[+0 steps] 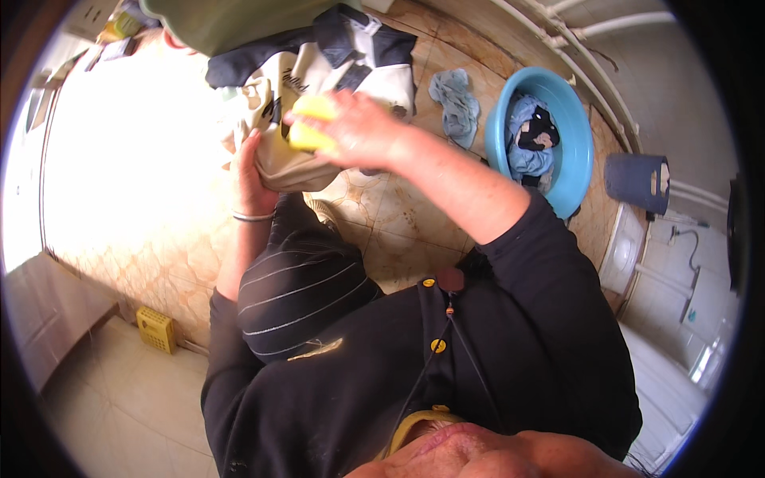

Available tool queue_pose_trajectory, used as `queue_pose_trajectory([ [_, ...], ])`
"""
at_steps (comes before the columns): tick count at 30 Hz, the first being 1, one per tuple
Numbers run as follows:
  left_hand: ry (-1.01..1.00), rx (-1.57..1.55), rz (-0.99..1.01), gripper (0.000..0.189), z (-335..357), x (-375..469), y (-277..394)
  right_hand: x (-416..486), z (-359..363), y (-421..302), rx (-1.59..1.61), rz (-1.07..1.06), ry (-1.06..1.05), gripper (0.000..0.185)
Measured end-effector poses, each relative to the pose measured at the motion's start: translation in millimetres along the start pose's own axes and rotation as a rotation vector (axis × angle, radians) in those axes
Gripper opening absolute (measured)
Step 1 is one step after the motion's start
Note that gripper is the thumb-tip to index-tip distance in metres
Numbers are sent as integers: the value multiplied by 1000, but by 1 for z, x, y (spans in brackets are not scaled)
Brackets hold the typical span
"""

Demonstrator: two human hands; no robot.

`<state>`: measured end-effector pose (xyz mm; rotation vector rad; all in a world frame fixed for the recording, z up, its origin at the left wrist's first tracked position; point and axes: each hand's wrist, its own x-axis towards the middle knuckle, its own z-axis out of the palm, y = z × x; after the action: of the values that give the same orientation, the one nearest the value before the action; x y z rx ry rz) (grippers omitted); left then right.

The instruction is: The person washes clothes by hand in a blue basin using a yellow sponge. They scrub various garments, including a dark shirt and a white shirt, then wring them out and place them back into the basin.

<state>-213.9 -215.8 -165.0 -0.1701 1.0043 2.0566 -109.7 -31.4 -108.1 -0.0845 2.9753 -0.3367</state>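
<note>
My left hand (250, 179) grips the lower, bunched part of a cream garment (299, 173) with dark sleeves and a dark collar. The garment bears writing on its front and spreads away over the floor. Just above the cloth, my right hand (367, 131) holds a yellow block (311, 138), perhaps soap or a sponge. One finger crosses the block's middle and hides part of it. Whether the block touches the fabric is unclear. Behind the garment stands a green basin (233, 27), cut off by the top of the view.
A wet light-blue cloth (457, 107) lies on the tiles right of the garment. Beside it stands a blue basin (583, 149) holding clothes (535, 137). Farther right is a dark-blue bin (636, 179). White pipes (588, 66) run along the wall. A yellow perforated box (155, 330) sits lower left.
</note>
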Motion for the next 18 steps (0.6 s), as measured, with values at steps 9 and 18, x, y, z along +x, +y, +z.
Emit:
queue_pose_trajectory([
  [9, -73, 306, 43, 39, 15, -13, 8, -33, -23, 53, 79, 470, 2, 94],
  [18, -335, 1961, 538, 43, 35, -14, 20, -165, 92, 154, 877, 1003, 302, 111],
])
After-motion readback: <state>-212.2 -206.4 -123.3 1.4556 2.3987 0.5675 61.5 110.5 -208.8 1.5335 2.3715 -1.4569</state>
